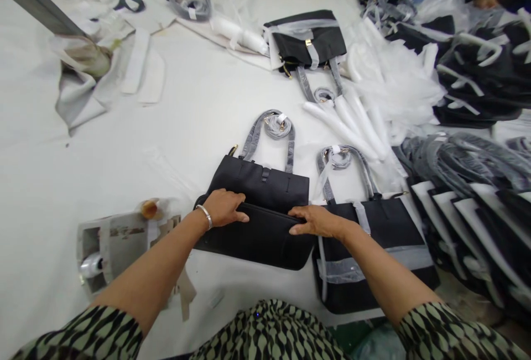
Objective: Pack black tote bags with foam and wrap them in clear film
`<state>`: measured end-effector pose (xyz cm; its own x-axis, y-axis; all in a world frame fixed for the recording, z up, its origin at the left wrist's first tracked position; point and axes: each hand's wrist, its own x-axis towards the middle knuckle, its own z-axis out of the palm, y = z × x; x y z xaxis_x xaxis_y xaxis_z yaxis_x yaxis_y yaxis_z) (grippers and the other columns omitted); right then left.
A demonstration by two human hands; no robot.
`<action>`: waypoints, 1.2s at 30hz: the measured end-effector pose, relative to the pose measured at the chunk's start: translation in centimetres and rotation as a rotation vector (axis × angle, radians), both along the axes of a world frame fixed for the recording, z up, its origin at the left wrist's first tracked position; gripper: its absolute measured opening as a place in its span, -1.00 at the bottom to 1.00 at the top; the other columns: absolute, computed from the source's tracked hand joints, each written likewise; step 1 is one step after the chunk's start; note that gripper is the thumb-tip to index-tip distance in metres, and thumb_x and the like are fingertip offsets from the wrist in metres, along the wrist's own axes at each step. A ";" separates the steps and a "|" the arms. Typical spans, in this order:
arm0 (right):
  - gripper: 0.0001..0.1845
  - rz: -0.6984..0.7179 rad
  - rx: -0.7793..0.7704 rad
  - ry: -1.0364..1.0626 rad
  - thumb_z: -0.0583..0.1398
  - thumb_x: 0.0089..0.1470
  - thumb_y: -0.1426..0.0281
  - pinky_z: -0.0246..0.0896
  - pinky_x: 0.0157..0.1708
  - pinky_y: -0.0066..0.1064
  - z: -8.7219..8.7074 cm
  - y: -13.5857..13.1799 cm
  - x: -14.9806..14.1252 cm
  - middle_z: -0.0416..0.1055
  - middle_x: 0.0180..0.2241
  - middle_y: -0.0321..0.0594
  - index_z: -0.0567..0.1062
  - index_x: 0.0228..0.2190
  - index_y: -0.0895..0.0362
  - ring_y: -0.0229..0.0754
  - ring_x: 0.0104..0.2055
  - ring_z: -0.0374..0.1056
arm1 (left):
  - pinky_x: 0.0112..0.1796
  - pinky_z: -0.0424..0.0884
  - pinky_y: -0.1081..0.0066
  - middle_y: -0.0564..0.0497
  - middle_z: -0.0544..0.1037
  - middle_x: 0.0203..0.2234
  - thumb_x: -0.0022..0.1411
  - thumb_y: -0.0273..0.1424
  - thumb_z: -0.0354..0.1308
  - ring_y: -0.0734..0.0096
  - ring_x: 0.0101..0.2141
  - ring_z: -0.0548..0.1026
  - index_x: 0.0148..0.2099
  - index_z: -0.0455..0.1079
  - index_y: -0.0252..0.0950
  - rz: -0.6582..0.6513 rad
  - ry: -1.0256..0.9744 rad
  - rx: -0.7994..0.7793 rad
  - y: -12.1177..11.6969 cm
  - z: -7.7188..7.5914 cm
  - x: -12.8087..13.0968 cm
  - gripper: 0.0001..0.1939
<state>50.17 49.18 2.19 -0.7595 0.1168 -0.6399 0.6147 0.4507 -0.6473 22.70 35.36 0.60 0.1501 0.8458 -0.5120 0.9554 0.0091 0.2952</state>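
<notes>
A black handbag (259, 213) with wrapped handles lies flat on the white table in front of me. My left hand (224, 208) grips the left end of the bag's open top edge, fingers curled over it; a silver bangle sits on that wrist. My right hand (315, 220) holds the right end of the same edge, fingers bent onto the rim. A second black handbag (385, 238), banded with clear plastic film, lies just right of it under my right forearm.
A third wrapped bag (307, 39) lies further back. White rolled paper tubes (352, 122) and crumpled plastic sit beyond it. Stacked black bags (477, 205) fill the right side. A tape dispenser (110, 249) stands at my left. Fabric scraps (87, 72) lie far left.
</notes>
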 end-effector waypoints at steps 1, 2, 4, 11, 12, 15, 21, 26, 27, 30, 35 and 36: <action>-0.48 0.012 0.052 -0.040 0.26 -0.10 0.04 0.19 -0.26 -0.38 -0.1 -0.4 0.2 0.49 -0.26 -0.24 0.45 -0.13 0.04 -0.07 -0.22 0.40 | -0.25 0.28 0.24 -0.08 0.56 -0.33 0.09 0.08 0.10 0.12 -0.25 0.51 -0.23 0.33 -0.23 0.004 0.000 0.001 -0.1 0.1 -0.1 -0.53; -0.44 0.021 0.097 -0.074 0.31 -0.18 0.05 0.19 -0.26 -0.37 -0.2 -0.9 0.3 0.50 -0.26 -0.24 0.44 -0.13 0.02 -0.04 -0.21 0.41 | -0.26 0.28 0.25 -0.08 0.57 -0.33 0.09 0.09 0.09 0.11 -0.26 0.51 -0.23 0.33 -0.23 0.009 0.002 0.004 -0.2 0.2 -0.1 -0.52; -0.41 0.026 0.138 -0.107 0.34 -0.25 0.06 0.19 -0.26 -0.36 -0.6 -1.6 0.3 0.50 -0.26 -0.24 0.44 -0.14 0.01 -0.01 -0.21 0.41 | -0.30 0.28 0.26 -0.07 0.57 -0.34 0.09 0.10 0.07 0.11 -0.28 0.52 -0.22 0.34 -0.22 0.030 0.013 0.008 -0.4 0.4 -0.2 -0.52; -0.33 0.110 0.255 -0.061 0.16 0.02 0.04 0.18 -0.14 -0.28 0.7 -1.4 1.1 0.44 -0.08 -0.04 0.27 0.10 0.08 0.03 -0.09 0.37 | -0.36 0.26 0.30 -0.07 0.57 -0.33 0.08 0.09 0.08 0.08 -0.27 0.53 -0.23 0.35 -0.20 0.077 -0.001 -0.019 -0.5 0.4 -0.3 -0.54; -0.36 0.159 0.298 -0.056 0.15 0.04 0.06 0.18 -0.14 -0.27 1.4 -1.1 1.4 0.44 -0.10 -0.01 0.29 0.09 0.10 0.03 -0.10 0.37 | -0.36 0.26 0.30 -0.06 0.57 -0.33 0.07 0.09 0.08 0.09 -0.27 0.53 -0.24 0.35 -0.19 0.086 -0.004 -0.021 -0.5 0.3 -0.4 -0.54; -0.53 0.330 0.457 -0.033 0.20 -0.01 0.21 0.12 -0.11 -0.22 3.3 -0.6 2.1 0.46 -0.25 -0.01 0.42 -0.06 0.15 0.04 -0.14 0.34 | -0.36 0.25 0.32 -0.03 0.57 -0.34 0.05 0.09 0.10 0.12 -0.27 0.53 -0.26 0.35 -0.18 0.125 -0.014 -0.030 -0.5 0.2 -0.4 -0.55; -0.75 0.423 0.626 0.040 0.04 0.05 0.53 -0.01 -0.05 -0.17 5.1 -0.9 3.5 0.47 -0.36 -0.09 0.50 -0.31 0.16 -0.03 -0.18 0.27 | -0.38 0.22 0.35 0.00 0.56 -0.36 0.05 0.09 0.10 0.16 -0.28 0.52 -0.28 0.34 -0.17 0.166 -0.003 -0.019 -1.3 0.2 -0.9 -0.56; -0.71 0.292 0.661 0.033 0.07 0.01 0.50 -0.06 0.05 -0.19 5.2 -0.8 4.2 0.48 -0.32 -0.11 0.48 -0.22 0.13 -0.06 -0.16 0.30 | -0.40 0.19 0.37 0.01 0.56 -0.38 0.06 0.09 0.09 0.18 -0.29 0.52 -0.27 0.34 -0.18 0.187 -0.007 0.004 -2.0 0.5 -1.4 -0.56; -0.69 0.266 0.658 0.008 0.09 -0.03 0.51 -0.03 0.03 -0.21 5.3 -0.7 4.2 0.48 -0.31 -0.11 0.47 -0.20 0.14 -0.06 -0.16 0.31 | -0.40 0.19 0.37 0.01 0.56 -0.38 0.06 0.10 0.09 0.18 -0.29 0.52 -0.27 0.34 -0.18 0.189 -0.009 0.010 -2.1 0.6 -1.5 -0.56; -0.59 0.174 0.621 -0.114 0.11 -0.13 0.52 0.10 -0.18 -0.33 5.7 0.1 4.1 0.47 -0.31 -0.13 0.42 -0.15 0.12 -0.07 -0.22 0.36 | -0.41 0.18 0.36 0.02 0.55 -0.39 0.08 0.10 0.07 0.17 -0.30 0.52 -0.28 0.33 -0.17 0.195 -0.027 0.012 -2.4 0.7 -1.8 -0.56; -0.50 0.123 0.590 -0.166 0.04 -0.18 0.62 0.06 -0.32 -0.43 6.1 1.6 3.5 0.47 -0.28 -0.20 0.35 -0.14 0.09 -0.15 -0.26 0.38 | -0.40 0.18 0.36 0.02 0.56 -0.38 0.09 0.09 0.07 0.17 -0.29 0.52 -0.27 0.34 -0.17 0.210 -0.032 0.017 -2.7 0.4 -2.1 -0.57; -0.51 0.119 0.594 -0.173 0.04 -0.18 0.63 0.05 -0.32 -0.43 6.2 1.8 3.4 0.47 -0.28 -0.20 0.36 -0.15 0.09 -0.15 -0.25 0.38 | -0.41 0.18 0.36 0.02 0.56 -0.38 0.08 0.09 0.07 0.17 -0.29 0.52 -0.27 0.34 -0.17 0.210 -0.033 0.015 -2.6 0.3 -2.1 -0.57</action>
<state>53.59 50.94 8.42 -0.6804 0.4112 -0.6066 0.6115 0.7748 -0.1608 20.59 32.76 0.86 -0.0140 0.8679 -0.4965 0.9229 0.2024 0.3277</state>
